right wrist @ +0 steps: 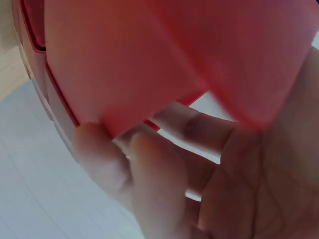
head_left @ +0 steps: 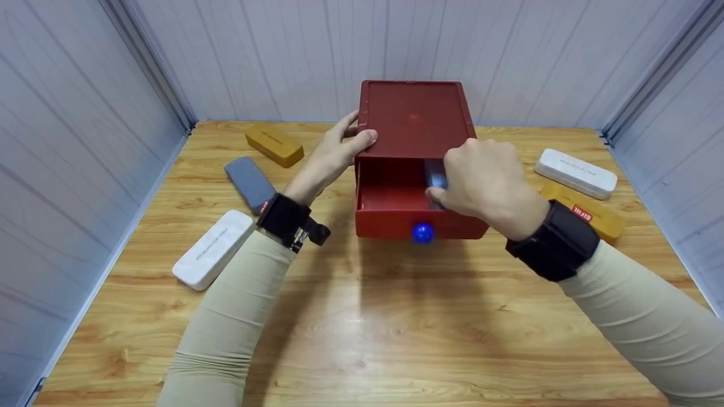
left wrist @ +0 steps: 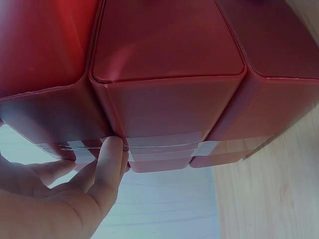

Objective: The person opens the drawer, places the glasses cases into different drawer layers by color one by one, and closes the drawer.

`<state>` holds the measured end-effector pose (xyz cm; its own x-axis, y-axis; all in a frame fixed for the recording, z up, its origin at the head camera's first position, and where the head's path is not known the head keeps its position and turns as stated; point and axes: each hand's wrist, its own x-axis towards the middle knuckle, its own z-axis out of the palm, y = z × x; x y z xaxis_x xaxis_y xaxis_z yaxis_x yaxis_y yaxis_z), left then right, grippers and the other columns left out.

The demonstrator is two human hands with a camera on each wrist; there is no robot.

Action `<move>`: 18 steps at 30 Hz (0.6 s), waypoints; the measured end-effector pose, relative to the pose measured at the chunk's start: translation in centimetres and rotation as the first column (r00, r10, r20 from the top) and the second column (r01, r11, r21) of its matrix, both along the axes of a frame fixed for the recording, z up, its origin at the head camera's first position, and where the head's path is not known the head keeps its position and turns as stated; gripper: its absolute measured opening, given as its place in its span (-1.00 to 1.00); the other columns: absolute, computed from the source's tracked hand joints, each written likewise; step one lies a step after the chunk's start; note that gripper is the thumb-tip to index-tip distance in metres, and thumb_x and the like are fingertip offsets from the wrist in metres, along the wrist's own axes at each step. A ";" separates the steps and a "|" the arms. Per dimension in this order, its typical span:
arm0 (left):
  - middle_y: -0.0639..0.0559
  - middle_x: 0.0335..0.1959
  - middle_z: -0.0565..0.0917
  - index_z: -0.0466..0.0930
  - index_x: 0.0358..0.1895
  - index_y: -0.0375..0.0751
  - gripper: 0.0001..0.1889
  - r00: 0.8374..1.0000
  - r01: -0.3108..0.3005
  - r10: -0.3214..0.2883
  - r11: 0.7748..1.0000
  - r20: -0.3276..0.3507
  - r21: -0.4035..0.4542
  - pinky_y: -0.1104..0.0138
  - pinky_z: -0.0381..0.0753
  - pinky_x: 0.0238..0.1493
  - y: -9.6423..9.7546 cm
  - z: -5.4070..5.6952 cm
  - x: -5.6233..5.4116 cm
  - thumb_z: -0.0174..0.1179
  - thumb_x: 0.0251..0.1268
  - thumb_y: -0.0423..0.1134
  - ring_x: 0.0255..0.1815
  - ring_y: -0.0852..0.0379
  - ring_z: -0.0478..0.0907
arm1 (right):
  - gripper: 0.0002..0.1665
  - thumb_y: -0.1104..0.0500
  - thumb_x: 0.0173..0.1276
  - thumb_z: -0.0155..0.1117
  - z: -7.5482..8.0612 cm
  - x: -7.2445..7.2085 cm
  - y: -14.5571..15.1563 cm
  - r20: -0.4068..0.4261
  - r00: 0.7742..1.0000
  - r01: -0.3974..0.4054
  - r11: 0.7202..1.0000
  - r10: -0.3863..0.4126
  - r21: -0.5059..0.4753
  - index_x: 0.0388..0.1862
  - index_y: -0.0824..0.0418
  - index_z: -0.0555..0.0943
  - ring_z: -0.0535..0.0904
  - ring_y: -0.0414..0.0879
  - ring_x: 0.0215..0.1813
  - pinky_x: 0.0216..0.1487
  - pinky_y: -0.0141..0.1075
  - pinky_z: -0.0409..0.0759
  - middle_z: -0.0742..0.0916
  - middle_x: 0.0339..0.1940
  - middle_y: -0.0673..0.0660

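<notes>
A red drawer box (head_left: pixel 416 118) stands at the back, its top drawer (head_left: pixel 396 220) pulled part way out, with a blue knob on the front. A dark blue-grey case (head_left: pixel 434 172) lies inside along the right side, partly hidden by my right hand. The right hand (head_left: pixel 489 175) grips the drawer's right wall, its thumb inside by the case. In the right wrist view its fingers (right wrist: pixel 154 174) are curled against the red side. My left hand (head_left: pixel 334 155) rests on the box's left side, thumb on the top edge and fingers along the side.
On the wooden table (head_left: pixel 362 339) at left lie a yellow case (head_left: pixel 274 145), a grey case (head_left: pixel 250 181) and a white case (head_left: pixel 214 249). To the right are another white case (head_left: pixel 576 172) and another yellow case (head_left: pixel 588 212). Pale panels (head_left: pixel 271 56) enclose the table.
</notes>
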<state>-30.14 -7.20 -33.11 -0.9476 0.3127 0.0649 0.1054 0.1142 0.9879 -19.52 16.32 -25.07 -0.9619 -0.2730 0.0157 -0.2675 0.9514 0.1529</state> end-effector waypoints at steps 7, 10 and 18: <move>-0.25 0.54 0.38 0.06 0.74 -0.10 -0.17 1.000 0.002 -0.002 1.000 0.010 0.008 0.17 0.62 0.33 -0.1 0.0 -0.1 0.21 0.52 -0.07 0.32 -0.07 0.58 | -0.47 -0.22 0.42 0.39 0.6 -0.2 1.6 0.042 0.996 -0.067 0.990 0.072 -0.125 -0.53 0.16 0.61 0.57 0.04 -0.41 -0.52 -0.16 0.39 0.53 -0.61 0.06; -0.26 0.54 0.37 0.05 0.74 -0.10 -0.16 1.000 0.004 -0.004 1.000 0.011 0.010 0.17 0.62 0.33 -0.2 0.0 0.0 0.21 0.52 -0.06 0.32 -0.07 0.58 | -0.59 -0.18 0.45 0.35 1.1 -0.2 2.4 0.066 0.992 -0.098 0.978 0.112 -0.182 -0.39 0.10 0.73 0.60 0.01 -0.35 -0.46 -0.15 0.41 0.62 -0.55 0.02; -0.24 0.54 0.37 0.05 0.74 -0.11 -0.17 1.000 0.009 -0.009 1.000 0.016 0.021 0.16 0.62 0.34 -0.1 0.0 0.1 0.20 0.52 -0.07 0.35 -0.07 0.57 | -0.63 -0.19 0.53 0.31 2.4 -0.3 4.9 0.049 0.988 -0.122 0.942 0.145 -0.313 -0.07 0.06 0.81 0.71 0.00 -0.22 -0.26 -0.02 0.58 0.83 -0.28 0.03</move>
